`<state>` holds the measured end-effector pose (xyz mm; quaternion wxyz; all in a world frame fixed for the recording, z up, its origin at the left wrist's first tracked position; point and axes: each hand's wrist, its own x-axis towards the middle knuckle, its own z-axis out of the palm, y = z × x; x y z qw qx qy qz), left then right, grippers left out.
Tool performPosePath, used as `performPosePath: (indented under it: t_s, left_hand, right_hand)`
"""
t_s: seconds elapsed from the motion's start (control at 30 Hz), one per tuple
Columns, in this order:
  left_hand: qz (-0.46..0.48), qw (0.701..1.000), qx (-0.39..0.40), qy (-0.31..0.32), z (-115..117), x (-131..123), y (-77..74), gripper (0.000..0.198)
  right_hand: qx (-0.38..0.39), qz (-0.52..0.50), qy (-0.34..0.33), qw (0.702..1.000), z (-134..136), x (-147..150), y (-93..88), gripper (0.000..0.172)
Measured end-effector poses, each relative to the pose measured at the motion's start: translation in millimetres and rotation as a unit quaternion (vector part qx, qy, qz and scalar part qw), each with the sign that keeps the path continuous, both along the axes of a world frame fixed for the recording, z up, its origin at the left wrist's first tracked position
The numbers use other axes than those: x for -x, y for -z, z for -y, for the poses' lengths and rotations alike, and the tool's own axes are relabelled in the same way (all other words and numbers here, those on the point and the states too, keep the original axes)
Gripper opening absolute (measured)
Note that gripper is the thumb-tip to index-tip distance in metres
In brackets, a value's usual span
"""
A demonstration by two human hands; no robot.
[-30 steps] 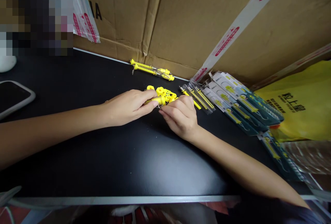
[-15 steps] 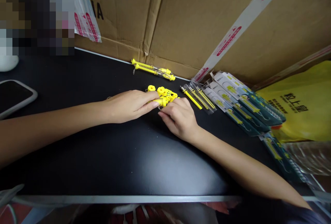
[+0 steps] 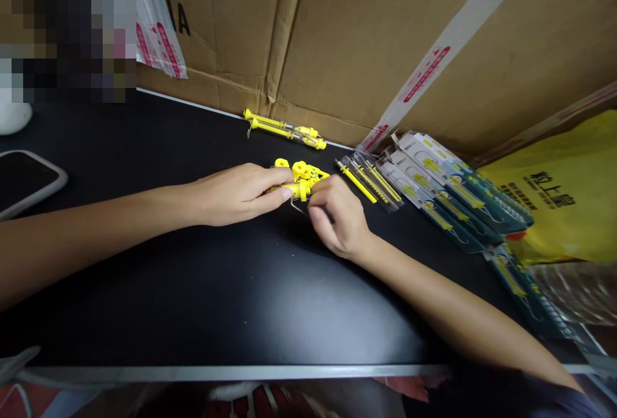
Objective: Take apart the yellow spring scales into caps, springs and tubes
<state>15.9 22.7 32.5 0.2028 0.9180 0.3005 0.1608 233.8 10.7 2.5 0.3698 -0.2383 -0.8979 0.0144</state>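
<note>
My left hand (image 3: pixel 236 194) lies on the black table (image 3: pixel 193 289) and pinches a small yellow plastic piece (image 3: pixel 295 190) at its fingertips. My right hand (image 3: pixel 339 218) meets it from the right, fingers curled around the same piece, with a thin metal wire (image 3: pixel 297 207) showing just below. Directly behind the hands sits a small pile of yellow plastic caps (image 3: pixel 303 170). Further back, against the cardboard, lie two assembled yellow tools (image 3: pixel 284 128).
A clear packet of yellow sticks (image 3: pixel 369 180) and a fanned row of packaged tools (image 3: pixel 448 193) lie to the right. A yellow bag (image 3: pixel 554 199) is at far right. A phone (image 3: pixel 24 180) rests at left. Cardboard boxes (image 3: pixel 361 38) wall the back.
My right hand has lifted slightly and curled tighter around the yellow piece; the metal wire now shows beneath it. My left hand has stayed in place.
</note>
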Motion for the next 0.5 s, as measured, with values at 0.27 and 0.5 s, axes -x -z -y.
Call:
performPosePath:
  t_s: [0.27, 0.5]
  left_hand:
    - [0.029, 0.999, 0.020, 0.024, 5, -4, 0.1, 0.035]
    - [-0.014, 1.000, -0.009, -0.007, 10, -8, 2.5, 0.040]
  right_hand:
    - [0.334, -0.141, -0.077, 0.929, 8, 9, 3.9, 0.014]
    - [0.400, -0.177, -0.069, 0.897, 14, 13, 7.0, 0.009]
